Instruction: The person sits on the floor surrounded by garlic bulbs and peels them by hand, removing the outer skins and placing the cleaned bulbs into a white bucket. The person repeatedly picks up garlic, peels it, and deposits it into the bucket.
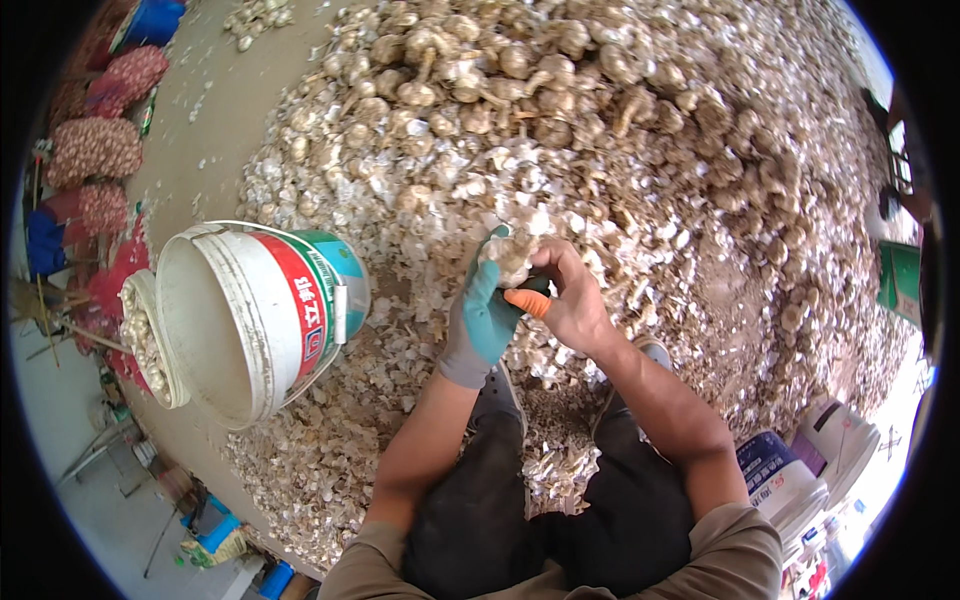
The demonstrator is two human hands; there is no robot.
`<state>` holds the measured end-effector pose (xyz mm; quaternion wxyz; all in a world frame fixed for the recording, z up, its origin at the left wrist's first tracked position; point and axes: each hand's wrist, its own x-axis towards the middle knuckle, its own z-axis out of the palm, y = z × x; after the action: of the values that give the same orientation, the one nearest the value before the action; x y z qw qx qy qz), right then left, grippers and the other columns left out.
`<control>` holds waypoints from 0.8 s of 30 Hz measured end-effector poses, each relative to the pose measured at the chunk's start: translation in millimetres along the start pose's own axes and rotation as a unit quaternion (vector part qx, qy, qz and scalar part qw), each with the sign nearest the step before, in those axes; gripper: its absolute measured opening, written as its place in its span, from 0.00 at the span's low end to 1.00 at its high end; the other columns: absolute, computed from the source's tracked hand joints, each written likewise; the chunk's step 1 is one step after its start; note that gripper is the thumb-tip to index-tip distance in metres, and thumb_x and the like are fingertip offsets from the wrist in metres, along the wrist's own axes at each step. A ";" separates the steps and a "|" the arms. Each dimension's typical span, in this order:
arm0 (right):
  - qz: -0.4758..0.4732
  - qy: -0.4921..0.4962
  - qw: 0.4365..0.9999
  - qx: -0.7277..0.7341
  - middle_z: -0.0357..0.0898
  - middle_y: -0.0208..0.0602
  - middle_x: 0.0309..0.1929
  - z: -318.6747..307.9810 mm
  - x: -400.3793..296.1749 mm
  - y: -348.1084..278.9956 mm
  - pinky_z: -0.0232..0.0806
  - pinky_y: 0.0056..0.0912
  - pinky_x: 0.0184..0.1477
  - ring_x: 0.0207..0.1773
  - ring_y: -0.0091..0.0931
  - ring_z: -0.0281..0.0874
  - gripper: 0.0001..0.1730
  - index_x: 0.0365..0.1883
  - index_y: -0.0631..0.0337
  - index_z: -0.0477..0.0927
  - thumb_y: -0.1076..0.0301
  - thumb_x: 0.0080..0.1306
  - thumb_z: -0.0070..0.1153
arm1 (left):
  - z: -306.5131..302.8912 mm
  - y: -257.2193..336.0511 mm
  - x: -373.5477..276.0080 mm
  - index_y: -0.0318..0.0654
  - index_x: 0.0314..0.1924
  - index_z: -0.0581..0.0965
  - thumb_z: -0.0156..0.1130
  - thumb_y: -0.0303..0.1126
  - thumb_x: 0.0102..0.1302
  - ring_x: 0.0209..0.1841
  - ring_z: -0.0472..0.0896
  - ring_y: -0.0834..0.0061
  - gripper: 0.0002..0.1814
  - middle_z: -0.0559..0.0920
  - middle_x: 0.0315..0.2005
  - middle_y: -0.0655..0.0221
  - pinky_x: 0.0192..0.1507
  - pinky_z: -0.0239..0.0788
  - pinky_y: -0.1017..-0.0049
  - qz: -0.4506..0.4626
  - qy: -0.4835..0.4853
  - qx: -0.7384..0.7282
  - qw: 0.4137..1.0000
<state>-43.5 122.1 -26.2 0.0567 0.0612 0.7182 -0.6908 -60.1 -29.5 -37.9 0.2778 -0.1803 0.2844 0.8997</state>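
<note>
My left hand [487, 311], in a green and grey work glove, holds a garlic bulb [511, 262] in front of my knees. Bare apart from an orange cover on its thumb, my right hand [566, 300] touches the bulb's right side with its fingers. Something dark shows between the two hands, but I cannot tell what it is. Beyond them rises a large heap of garlic bulbs [555, 82] with stem ends. Loose papery garlic skins [397, 247] lie around my hands and shoes. A white plastic bucket [217, 322] with red and green bands stands to my left.
A second container of garlic [146, 337] is behind the bucket. Filled red mesh sacks [94, 150] line the far left. Several pails, one with a blue label [776, 469], stand at the lower right. A green container [898, 277] and part of a person [904, 150] show at the right edge.
</note>
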 end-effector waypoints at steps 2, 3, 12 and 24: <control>0.089 0.078 0.981 0.152 0.76 0.37 0.48 -4.1 -15.4 11.8 0.68 0.34 0.55 0.54 0.29 0.74 0.22 0.45 0.64 0.77 0.67 0.59 0.75 | 24.6 -21.8 -7.3 0.43 0.74 0.61 0.55 0.44 0.76 0.64 0.73 0.67 0.31 0.71 0.65 0.64 0.65 0.67 0.64 0.021 -0.036 0.053 0.998; 0.007 0.113 0.987 0.112 0.75 0.34 0.48 -6.1 -15.3 10.4 0.67 0.34 0.56 0.52 0.29 0.73 0.20 0.46 0.63 0.80 0.66 0.60 0.74 | 34.1 -29.6 -12.1 0.44 0.74 0.61 0.55 0.43 0.77 0.64 0.73 0.67 0.31 0.71 0.65 0.65 0.65 0.67 0.64 0.038 -0.039 0.081 0.995; -0.245 0.048 0.967 -0.045 0.84 0.38 0.45 -47.3 -54.0 -2.3 0.78 0.37 0.48 0.48 0.34 0.84 0.13 0.41 0.57 0.86 0.81 0.58 0.66 | 61.6 -51.0 -23.7 0.37 0.69 0.67 0.50 0.63 0.74 0.59 0.77 0.68 0.39 0.77 0.57 0.63 0.58 0.74 0.65 -0.112 -0.069 0.081 0.988; 0.225 0.126 0.965 -0.050 0.84 0.51 0.33 -87.5 -84.3 -4.0 0.75 0.31 0.29 0.28 0.28 0.80 0.43 0.53 0.76 0.72 0.36 0.65 0.59 | 57.7 -61.6 -35.4 0.31 0.69 0.66 0.59 0.53 0.72 0.52 0.84 0.63 0.37 0.83 0.53 0.56 0.49 0.80 0.70 0.017 -0.075 0.206 0.975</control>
<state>39.3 208.6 -4.8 0.1228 0.3050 0.7210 -0.6099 -4.9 33.8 -1.5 0.3140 -0.0460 0.4453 0.8373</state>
